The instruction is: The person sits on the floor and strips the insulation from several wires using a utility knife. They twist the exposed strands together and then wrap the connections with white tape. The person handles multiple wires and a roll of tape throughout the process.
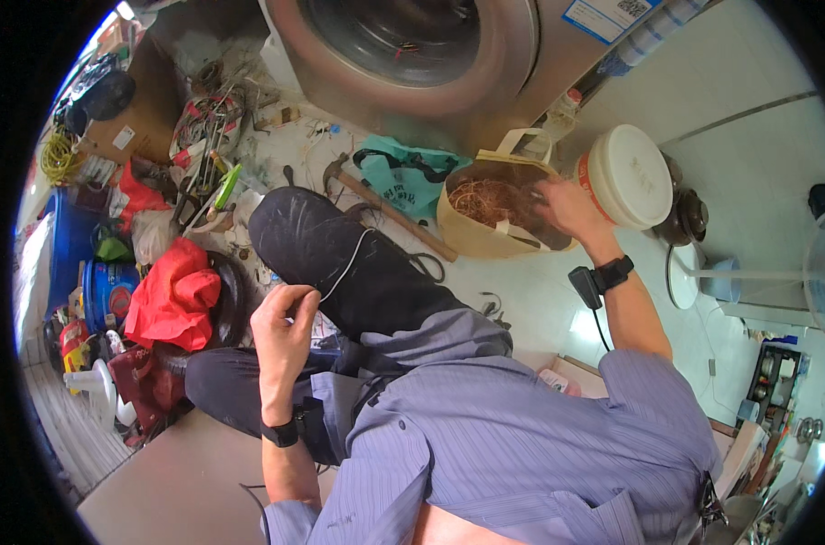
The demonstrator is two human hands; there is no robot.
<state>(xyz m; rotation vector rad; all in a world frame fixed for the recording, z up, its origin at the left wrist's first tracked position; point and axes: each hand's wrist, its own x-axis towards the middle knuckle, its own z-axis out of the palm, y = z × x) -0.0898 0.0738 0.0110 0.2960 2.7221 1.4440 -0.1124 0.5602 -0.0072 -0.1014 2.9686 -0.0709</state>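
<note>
My left hand (283, 329) is closed in a pinch above my legs, on a thin whitish wire (347, 263). The wire curves up from the fingertips across the dark trouser knee. My right hand (573, 214) reaches over the right rim of a cream cloth bag (467, 234), its fingers loosely apart inside the opening. Within the bag lies a tangled heap of copper wire (485, 200), left of those fingers. The fingertips are partly lost against the bag's dark inside, and nothing shows between them.
A hammer (385, 204) with a wooden handle lies beyond my knee, near a teal bag (403, 173) and black-handled scissors (426, 268). A lidded white bucket (626, 177) stands right of the cloth bag. A front-loading washing machine (494, 100) stands behind. Tools, a red bag (176, 295) and tubs crowd the left.
</note>
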